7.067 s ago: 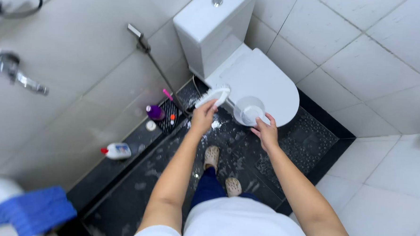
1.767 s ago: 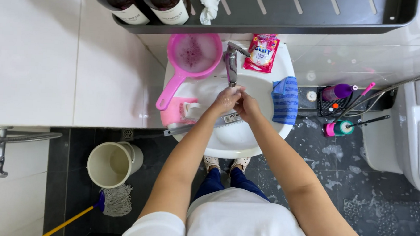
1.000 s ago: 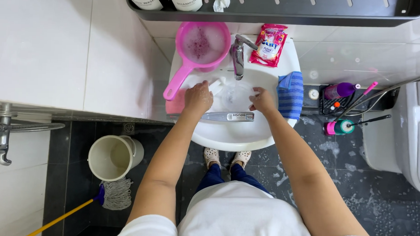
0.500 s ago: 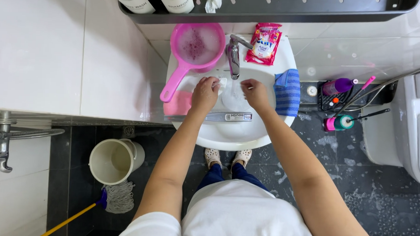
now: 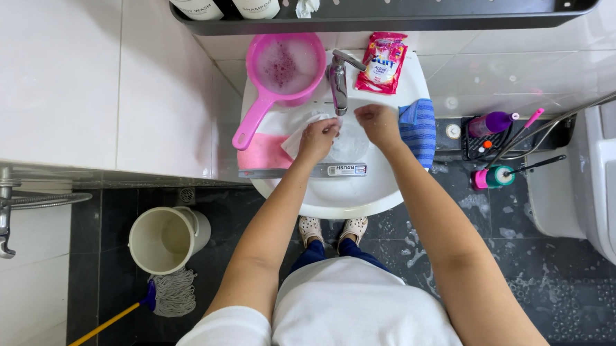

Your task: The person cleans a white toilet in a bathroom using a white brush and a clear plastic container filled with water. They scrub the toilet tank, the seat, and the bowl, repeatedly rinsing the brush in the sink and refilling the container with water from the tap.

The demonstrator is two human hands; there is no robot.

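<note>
Both hands were over the white sink (image 5: 362, 199), under the tap (image 5: 337, 84).

Left hand (image 5: 318, 137): fingers curled shut on a white cloth (image 5: 297, 139), held in the basin's left half, just below the spout.

Right hand (image 5: 376, 123): fingers bent into a loose fist just right of the spout, close to the left hand. Couldn't tell whether it had hold of anything.

A flat bar-shaped brush package (image 5: 301, 171) lay across the basin in front of the hands, spanning from the left rim toward the middle.

Pink scoop (image 5: 290, 68) with foamy water sat on the back left rim, handle pointing toward the left edge. Red detergent pouch (image 5: 383, 61) on the back rim, right of the tap. Blue cloth (image 5: 417, 128) draped over the right rim, just beside the right wrist.

Floor left of the sink: cream bucket (image 5: 165, 239), mop (image 5: 157, 298) next to it. Toilet (image 5: 612, 193) at far right.
</note>
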